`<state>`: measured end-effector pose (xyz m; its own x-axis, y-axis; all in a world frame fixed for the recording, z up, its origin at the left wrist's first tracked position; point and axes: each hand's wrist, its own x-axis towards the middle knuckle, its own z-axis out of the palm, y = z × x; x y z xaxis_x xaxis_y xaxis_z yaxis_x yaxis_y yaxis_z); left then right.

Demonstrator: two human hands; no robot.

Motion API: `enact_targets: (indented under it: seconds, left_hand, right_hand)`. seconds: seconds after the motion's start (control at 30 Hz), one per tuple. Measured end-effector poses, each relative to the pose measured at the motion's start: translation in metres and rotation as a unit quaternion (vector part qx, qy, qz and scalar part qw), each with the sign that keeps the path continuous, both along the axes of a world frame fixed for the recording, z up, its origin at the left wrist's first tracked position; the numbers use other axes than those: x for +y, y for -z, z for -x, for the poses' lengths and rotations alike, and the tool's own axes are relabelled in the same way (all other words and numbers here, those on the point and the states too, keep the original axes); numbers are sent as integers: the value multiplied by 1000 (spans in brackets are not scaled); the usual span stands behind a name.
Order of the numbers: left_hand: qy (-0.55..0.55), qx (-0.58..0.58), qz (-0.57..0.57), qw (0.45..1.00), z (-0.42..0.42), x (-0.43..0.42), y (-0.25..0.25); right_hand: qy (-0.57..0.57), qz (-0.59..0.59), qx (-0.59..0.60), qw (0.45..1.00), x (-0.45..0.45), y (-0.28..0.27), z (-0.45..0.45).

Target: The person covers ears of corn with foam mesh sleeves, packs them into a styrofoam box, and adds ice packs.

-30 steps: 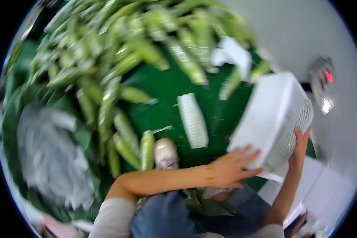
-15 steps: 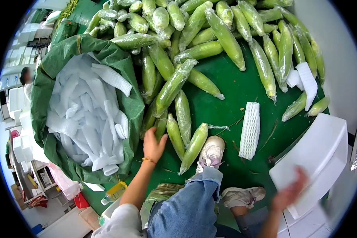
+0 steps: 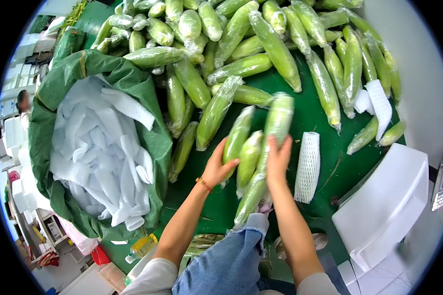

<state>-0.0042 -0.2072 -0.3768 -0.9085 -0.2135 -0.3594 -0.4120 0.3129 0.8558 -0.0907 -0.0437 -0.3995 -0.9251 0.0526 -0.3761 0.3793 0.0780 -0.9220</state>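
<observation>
In the middle of the head view, my left hand [image 3: 218,166] is closed on an ear of corn [image 3: 240,132] in its husk and clear plastic film. My right hand [image 3: 278,161] grips the side of a longer film-wrapped ear [image 3: 257,188], slightly blurred. Between the two hands is a third wrapped ear [image 3: 249,158]; whether a finger also holds it I cannot tell. To the right of my right hand lies a white foam net sleeve [image 3: 308,168] on the green floor covering [image 3: 329,169].
At left stands a green sack [image 3: 42,142] filled with white foam sleeves [image 3: 103,147]. A pile of wrapped corn [image 3: 241,37] stretches across the back. On the right is a white plastic stool [image 3: 383,201]. My jeans-covered leg [image 3: 221,265] and a bottle [image 3: 141,247] are in front.
My right hand has come from beside the white stool to the middle and taken hold of an ear. My left hand has moved right and up onto another ear. Several front ears have shifted.
</observation>
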Motion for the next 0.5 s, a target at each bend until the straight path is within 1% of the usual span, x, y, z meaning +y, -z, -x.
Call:
enact_targets:
  seconds: [0.03,0.07,0.1,0.13,0.17,0.2,0.23,0.27,0.3,0.33,0.37,0.4,0.43,0.47,0.5]
  left_hand:
    - [44,17,50,998,25,11,-3]
    - [54,-4,81,995,49,27,-5]
    - [61,-23,123,990,68,41,-7]
    - [51,37,171,983,77,56,4]
    - [40,94,222,970,81,59,13]
    - [51,125,212,968,79,54,0]
    - [66,154,194,967,76,55,-19]
    - [74,214,189,955,68,42,-37]
    - [76,234,240,939,61,21,-62]
    - [76,263,370,888,57,-10,-85]
    - [36,252,405,878,49,-45,-98]
    - [-39,220,446,867,40,-82,-104]
    - [1,180,561,808,24,-137,-95]
    - [10,100,688,719,18,-168,-91]
    - [62,17,723,688,17,-187,-95]
  right_hand:
    - [37,-6,-7,999,21,4,10]
    - [26,-65,-7,998,40,6,20]
    - [-8,-130,19,991,54,8,30]
    - [-32,-159,32,986,65,12,35]
    - [-100,-290,-31,951,72,6,44]
    - [-113,-261,9,959,81,20,44]
    - [-128,-211,7,969,86,10,46]
    - [-124,-119,-19,985,90,1,42]
    - [-115,-29,-47,992,98,-7,39]
    - [-128,-81,-4,988,105,-22,34]
    - [-146,-135,36,979,110,-34,25]
    - [-105,-144,103,979,115,-23,10]
    - [-33,-45,26,998,114,-24,-4]
    - [3,11,-20,1000,108,-34,-19]
    - [13,18,-10,1000,100,-41,-36]
